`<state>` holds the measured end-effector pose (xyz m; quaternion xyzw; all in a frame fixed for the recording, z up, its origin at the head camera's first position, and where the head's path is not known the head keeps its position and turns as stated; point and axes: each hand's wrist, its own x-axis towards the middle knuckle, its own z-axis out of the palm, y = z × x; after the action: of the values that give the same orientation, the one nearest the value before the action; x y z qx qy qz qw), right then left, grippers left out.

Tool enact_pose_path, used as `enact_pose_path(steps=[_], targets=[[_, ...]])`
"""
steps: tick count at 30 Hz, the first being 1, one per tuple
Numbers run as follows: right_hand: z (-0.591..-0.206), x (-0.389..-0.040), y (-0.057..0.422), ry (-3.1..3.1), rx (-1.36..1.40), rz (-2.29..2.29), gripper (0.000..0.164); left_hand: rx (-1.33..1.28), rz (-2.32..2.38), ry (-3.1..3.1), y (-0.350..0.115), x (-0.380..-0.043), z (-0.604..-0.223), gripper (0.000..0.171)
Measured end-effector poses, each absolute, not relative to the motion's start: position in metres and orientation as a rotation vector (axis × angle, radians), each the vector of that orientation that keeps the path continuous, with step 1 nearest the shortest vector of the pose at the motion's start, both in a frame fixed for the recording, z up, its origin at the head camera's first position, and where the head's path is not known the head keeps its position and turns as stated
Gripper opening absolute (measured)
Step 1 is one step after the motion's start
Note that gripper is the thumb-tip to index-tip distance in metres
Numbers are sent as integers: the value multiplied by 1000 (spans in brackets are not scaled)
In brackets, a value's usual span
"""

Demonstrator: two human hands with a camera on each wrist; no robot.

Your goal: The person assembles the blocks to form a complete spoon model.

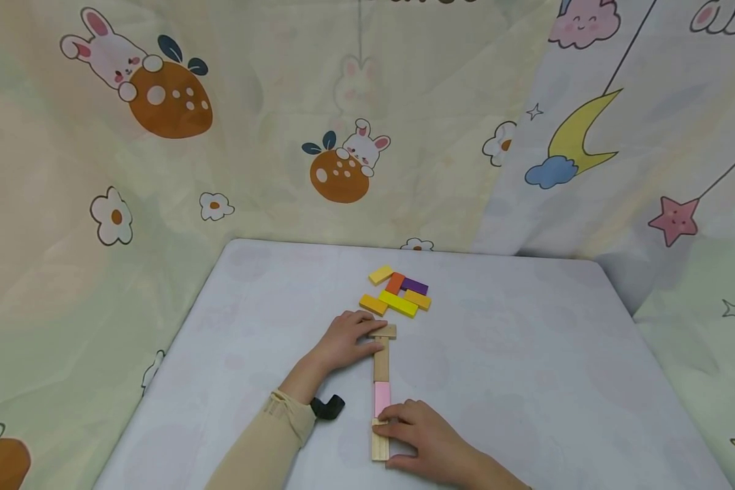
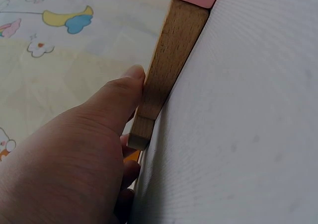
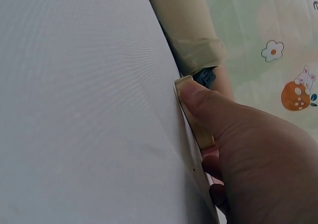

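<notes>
A line of toy building blocks runs away from the person in the head view. At its far end a short wooden block (image 1: 389, 332) lies crosswise against a longer wooden block (image 1: 382, 367). A pink block (image 1: 382, 397) follows, then a pale wooden block (image 1: 380, 448) at the near end. My left hand (image 1: 346, 341) reaches in from the left, its fairly straight index finger on the crosswise block and its thumb beside the longer one. Thumb and fingers of my right hand (image 1: 431, 442) pinch the pale block, thumb towards its near end; in the right wrist view the thumb (image 3: 196, 95) overlaps it.
Beyond the line lies a loose group of coloured blocks: a yellow block (image 1: 398, 303), an orange block (image 1: 395, 282), a purple block (image 1: 415, 286) and several more yellowish ones. The white table (image 1: 527, 367) stands before a printed cloth backdrop (image 1: 263, 136). A black strap piece (image 1: 329, 407) sticks out at the left wrist.
</notes>
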<state>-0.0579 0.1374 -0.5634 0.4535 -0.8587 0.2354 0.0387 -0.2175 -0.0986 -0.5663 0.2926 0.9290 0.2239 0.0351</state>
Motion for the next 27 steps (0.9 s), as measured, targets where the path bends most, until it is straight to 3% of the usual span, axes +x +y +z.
enact_pose_path(steps=[18,27], targets=[[-561,-58,137,-2561,1444,660,46,869,680,2835,-99,-218,-570,55],[-552,-62,141,-2698,1343,929,42,870,716,2832,-99,-218,-565,56]])
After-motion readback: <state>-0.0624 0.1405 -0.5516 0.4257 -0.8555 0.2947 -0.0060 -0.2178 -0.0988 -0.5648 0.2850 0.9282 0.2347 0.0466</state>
